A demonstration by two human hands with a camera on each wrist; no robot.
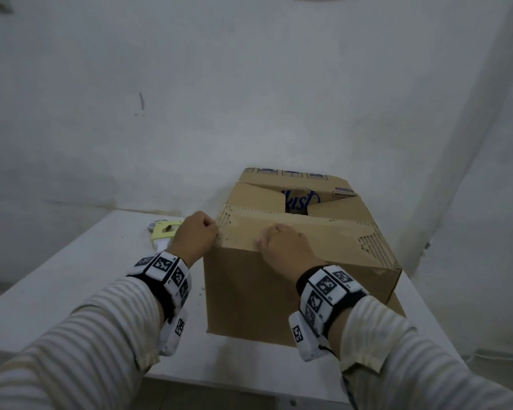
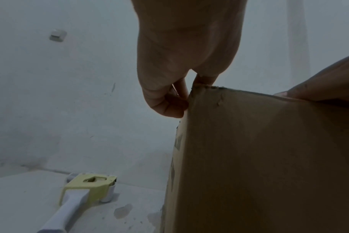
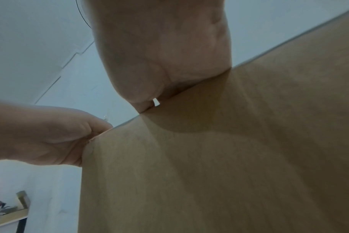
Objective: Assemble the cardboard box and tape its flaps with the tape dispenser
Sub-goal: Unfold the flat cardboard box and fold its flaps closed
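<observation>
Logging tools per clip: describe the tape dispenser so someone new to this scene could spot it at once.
Start at the white table against the wall, where a tall cardboard box stands. The tape dispenser lies flat on the tabletop left of the box, just beyond the left hand. It is the only loose item there: pale yellow frame, white handle.

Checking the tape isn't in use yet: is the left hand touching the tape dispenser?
Apart. The left wrist view shows the left hand up at the cardboard box corner, the tape dispenser lying on the table below.
</observation>
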